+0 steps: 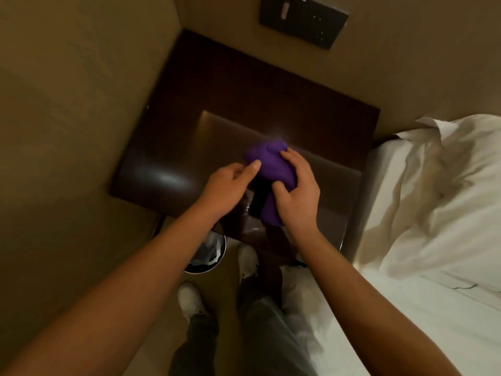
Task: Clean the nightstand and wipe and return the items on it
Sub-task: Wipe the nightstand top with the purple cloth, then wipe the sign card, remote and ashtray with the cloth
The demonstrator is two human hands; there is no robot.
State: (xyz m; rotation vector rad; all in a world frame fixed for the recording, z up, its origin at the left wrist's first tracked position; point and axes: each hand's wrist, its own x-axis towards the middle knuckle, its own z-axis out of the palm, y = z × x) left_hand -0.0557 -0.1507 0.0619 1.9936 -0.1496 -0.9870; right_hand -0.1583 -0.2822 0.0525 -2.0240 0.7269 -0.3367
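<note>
A dark glossy wooden nightstand (222, 104) stands in the corner below me. Over its front edge I hold a dark, shiny object (257, 202), its kind too dim to tell. My left hand (227, 188) grips that object from the left, with the thumb reaching onto the cloth. A purple cloth (271, 164) is bunched over the object. My right hand (298, 191) curls around the cloth and presses it against the object. Most of the object is hidden by the cloth and my hands.
A bed with white sheets and a pillow (439, 191) sits close on the right. A small bin with a plastic liner (208, 253) stands on the floor under the nightstand's front edge. A dark switch panel (303, 20) is on the wall behind. My feet are near the bin.
</note>
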